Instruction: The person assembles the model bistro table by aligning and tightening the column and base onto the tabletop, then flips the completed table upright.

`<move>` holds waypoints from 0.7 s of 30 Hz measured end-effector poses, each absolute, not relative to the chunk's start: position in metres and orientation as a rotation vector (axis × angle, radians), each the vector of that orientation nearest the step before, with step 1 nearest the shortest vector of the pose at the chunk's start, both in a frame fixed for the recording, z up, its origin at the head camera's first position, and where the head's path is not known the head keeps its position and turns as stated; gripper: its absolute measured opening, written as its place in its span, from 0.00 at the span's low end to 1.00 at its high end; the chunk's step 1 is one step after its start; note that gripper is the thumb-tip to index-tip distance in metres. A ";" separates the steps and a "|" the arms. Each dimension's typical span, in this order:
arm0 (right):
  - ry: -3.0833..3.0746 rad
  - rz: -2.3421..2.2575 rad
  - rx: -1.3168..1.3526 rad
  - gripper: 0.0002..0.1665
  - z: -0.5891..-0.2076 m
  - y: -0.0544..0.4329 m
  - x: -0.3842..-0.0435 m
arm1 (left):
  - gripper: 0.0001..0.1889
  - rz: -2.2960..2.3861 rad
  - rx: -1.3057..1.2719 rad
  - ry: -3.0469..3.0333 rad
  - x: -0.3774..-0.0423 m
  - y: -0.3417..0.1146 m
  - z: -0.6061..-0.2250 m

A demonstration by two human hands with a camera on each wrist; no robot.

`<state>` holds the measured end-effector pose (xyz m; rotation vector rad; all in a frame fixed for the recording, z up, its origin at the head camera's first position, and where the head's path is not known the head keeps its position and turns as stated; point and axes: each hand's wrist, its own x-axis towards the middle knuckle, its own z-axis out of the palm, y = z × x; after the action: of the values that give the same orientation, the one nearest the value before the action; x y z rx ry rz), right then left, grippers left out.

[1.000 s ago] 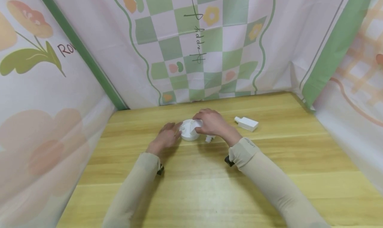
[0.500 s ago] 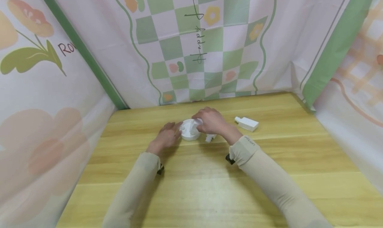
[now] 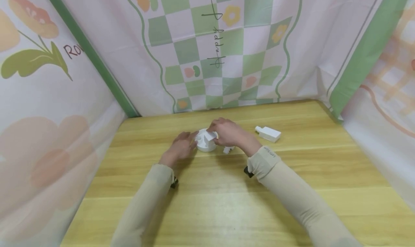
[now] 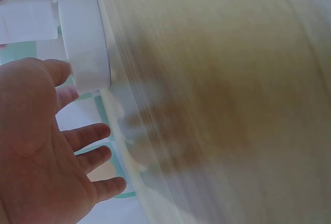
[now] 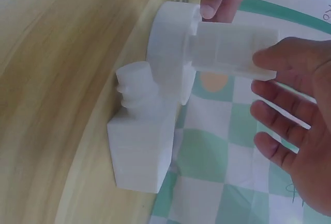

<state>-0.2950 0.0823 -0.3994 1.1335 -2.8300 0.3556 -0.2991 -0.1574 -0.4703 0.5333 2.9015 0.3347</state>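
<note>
A round white base (image 3: 203,145) with recesses in its top sits on the table. My right hand (image 3: 227,132) pinches a white rectangular bottle (image 5: 227,50) between thumb and fingers at its bottom end. The bottle is upside down, its neck right at the base's top and mostly hidden there. My left hand (image 4: 41,136) touches the base's side with its thumb and index finger, the other fingers spread out. A second white bottle (image 5: 142,146) with a threaded neck lies close beside the base, partly under my right hand in the head view.
Another white bottle (image 3: 269,134) lies on the wooden table (image 3: 220,207) right of my right hand. Printed cloth (image 3: 214,45) hangs behind the table's far edge and along both sides.
The bottle in my right hand has turned over the base, showing a different face to the head view. Both hands stay in nearly the same place.
</note>
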 end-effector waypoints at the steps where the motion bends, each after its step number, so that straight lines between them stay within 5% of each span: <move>1: -2.825 0.359 1.136 0.25 -0.400 0.081 -0.295 | 0.30 0.338 0.533 2.901 -0.299 -0.157 -0.470; 21: -2.869 0.209 0.968 0.24 -0.402 0.058 -0.304 | 0.30 0.272 0.543 2.891 -0.299 -0.157 -0.469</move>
<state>-0.3036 0.0577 -0.4019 0.9681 -2.8694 0.2093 -0.2989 -0.1574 -0.4690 0.5429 2.8915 0.2724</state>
